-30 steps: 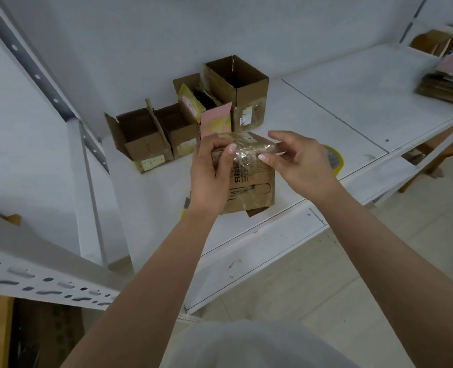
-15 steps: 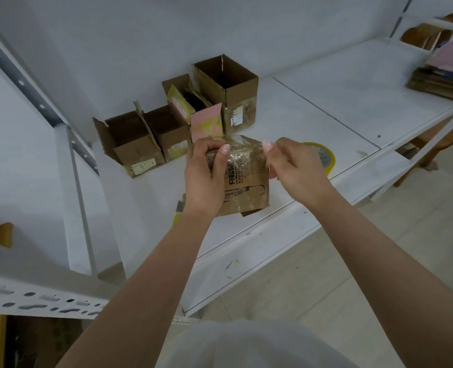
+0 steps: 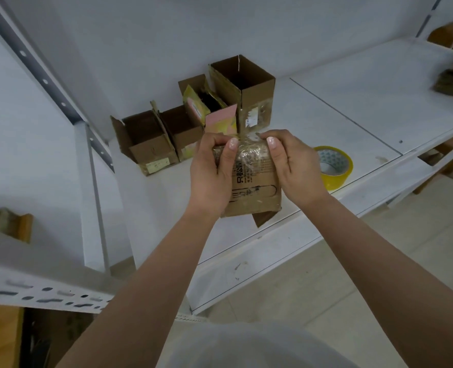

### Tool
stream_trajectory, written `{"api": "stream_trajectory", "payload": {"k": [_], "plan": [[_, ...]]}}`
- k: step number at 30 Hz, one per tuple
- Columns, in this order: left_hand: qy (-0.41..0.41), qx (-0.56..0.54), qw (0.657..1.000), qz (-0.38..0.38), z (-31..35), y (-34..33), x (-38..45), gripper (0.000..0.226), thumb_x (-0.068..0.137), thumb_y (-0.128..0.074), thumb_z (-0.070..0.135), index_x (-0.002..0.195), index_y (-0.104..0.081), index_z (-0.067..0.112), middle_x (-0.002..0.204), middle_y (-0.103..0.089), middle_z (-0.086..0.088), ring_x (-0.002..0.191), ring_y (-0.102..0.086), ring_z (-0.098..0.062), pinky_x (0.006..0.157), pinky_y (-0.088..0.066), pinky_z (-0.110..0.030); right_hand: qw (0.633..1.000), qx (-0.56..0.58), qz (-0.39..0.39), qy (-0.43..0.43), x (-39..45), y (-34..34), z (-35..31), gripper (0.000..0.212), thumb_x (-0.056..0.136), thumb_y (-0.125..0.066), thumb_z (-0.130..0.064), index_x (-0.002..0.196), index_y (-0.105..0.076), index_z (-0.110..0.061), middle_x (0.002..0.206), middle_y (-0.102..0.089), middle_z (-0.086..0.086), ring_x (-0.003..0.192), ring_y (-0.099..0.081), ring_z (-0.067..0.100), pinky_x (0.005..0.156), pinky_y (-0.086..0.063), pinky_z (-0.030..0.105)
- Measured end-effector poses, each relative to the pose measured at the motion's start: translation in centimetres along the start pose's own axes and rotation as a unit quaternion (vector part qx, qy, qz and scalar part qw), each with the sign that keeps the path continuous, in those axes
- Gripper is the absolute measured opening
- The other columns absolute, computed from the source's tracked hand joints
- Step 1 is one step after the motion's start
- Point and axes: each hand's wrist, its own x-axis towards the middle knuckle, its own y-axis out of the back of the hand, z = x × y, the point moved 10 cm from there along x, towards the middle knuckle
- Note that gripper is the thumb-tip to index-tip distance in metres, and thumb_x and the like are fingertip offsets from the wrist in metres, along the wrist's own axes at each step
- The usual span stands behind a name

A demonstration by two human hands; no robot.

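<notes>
Right hand (image 3: pixel 297 168) moved in, clasping taped box (image 3: pixel 257 191); left hand (image 3: pixel 212 176) grips too (far side hidden).

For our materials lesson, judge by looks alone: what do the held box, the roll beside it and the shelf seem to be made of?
Box: brown cardboard, matt, with black print; wrinkled, glinting clear tape covers its top. Roll: glossy yellowish see-through tape, likely plastic, on a printed core. Shelf: white, matt, perhaps painted metal or board.
</notes>
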Motion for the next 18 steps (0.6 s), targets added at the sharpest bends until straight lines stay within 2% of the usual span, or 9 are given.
{"api": "stream_trajectory", "payload": {"k": [2,4,6,8,11,13,15,18], "plan": [[0.013,-0.008,1.0,-0.008,-0.4,-0.2,-0.1,0.009,0.099,-0.051,0.034,0.098,-0.056,0.026,0.106,-0.063,-0.006,0.099,-0.06,-0.018,0.087,-0.051,-0.039,1.0,-0.019,-0.005,0.003,0.0,0.2,0.3,0.041,0.101,-0.036,-0.034,0.113,-0.066,-0.007,0.098,-0.069,0.008,0.089,-0.064,0.022,0.074,-0.052,0.043],[0.014,-0.025,0.999,-0.023,-0.5,-0.4,-0.3,0.005,0.097,-0.055,0.035,0.095,-0.057,0.031,0.107,-0.063,-0.003,0.101,-0.06,-0.018,0.089,-0.051,-0.043,1.0,-0.015,-0.012,-0.001,-0.2,0.2,0.7,0.043,0.1,-0.038,-0.04,0.115,-0.067,-0.011,0.104,-0.061,0.009,0.096,-0.058,0.02,0.081,-0.05,0.039],[0.006,-0.041,0.999,-0.029,-0.4,-0.4,-0.5,0.004,0.095,-0.059,0.034,0.097,-0.06,0.03,0.108,-0.062,0.0,0.102,-0.06,-0.015,0.09,-0.052,-0.042,1.0,0.011,-0.022,-0.003,-0.5,0.1,0.7,0.048,0.095,-0.041,-0.047,0.118,-0.066,-0.013,0.114,-0.051,0.009,0.109,-0.052,0.022,0.093,-0.045,0.033],[-0.002,-0.069,0.997,-0.028,-0.2,-0.4,-0.7,0.009,0.093,-0.064,0.03,0.1,-0.064,0.025,0.107,-0.063,0.003,0.101,-0.061,-0.012,0.089,-0.053,-0.038,0.997,0.067,-0.028,0.006,-0.7,-0.2,0.2,0.044,0.093,-0.046,-0.043,0.116,-0.066,-0.011,0.119,-0.054,0.006,0.118,-0.051,0.024,0.1,-0.042,0.034],[0.0,-0.108,0.994,-0.017,-0.1,-0.4,-1.0,0.008,0.087,-0.072,0.022,0.094,-0.069,0.024,0.104,-0.066,0.009,0.099,-0.063,-0.005,0.086,-0.053,-0.026,0.99,0.137,-0.021,0.0,-0.9,-0.5,-0.2,0.026,0.097,-0.055,-0.024,0.109,-0.068,-0.005,0.112,-0.066,0.005,0.11,-0.06,0.019,0.094,-0.049,0.035],[0.022,-0.117,0.993,-0.006,-0.6,-0.6,-1.1,0.005,0.086,-0.073,0.019,0.089,-0.071,0.016,0.094,-0.068,0.009,0.089,-0.064,-0.005,0.081,-0.053,-0.025,0.993,0.122,-0.003,0.003,-1.1,-0.5,-0.6,0.018,0.095,-0.058,-0.014,0.102,-0.07,-0.002,0.099,-0.07,0.009,0.093,-0.063,0.018,0.083,-0.05,0.027],[0.033,-0.119,0.992,-0.004,-0.8,-1.0,-1.2,0.008,0.087,-0.072,0.019,0.085,-0.071,0.011,0.083,-0.068,0.008,0.079,-0.063,-0.005,0.075,-0.052,-0.024,0.995,0.094,0.023,0.015,-1.2,-0.2,-1.0,0.015,0.093,-0.06,-0.008,0.096,-0.072,0.0,0.09,-0.07,0.011,0.084,-0.063,0.02,0.077,-0.047,0.021],[0.032,-0.12,0.992,-0.004,-0.8,-1.1,-1.0,0.008,0.088,-0.071,0.02,0.081,-0.07,0.016,0.079,-0.068,0.009,0.075,-0.063,-0.005,0.071,-0.05,-0.022,0.992,0.128,0.001,0.004,-0.8,-0.2,-0.8,0.016,0.094,-0.061,-0.006,0.101,-0.074,0.001,0.095,-0.072,0.011,0.091,-0.066,0.025,0.082,-0.051,0.031]]}}
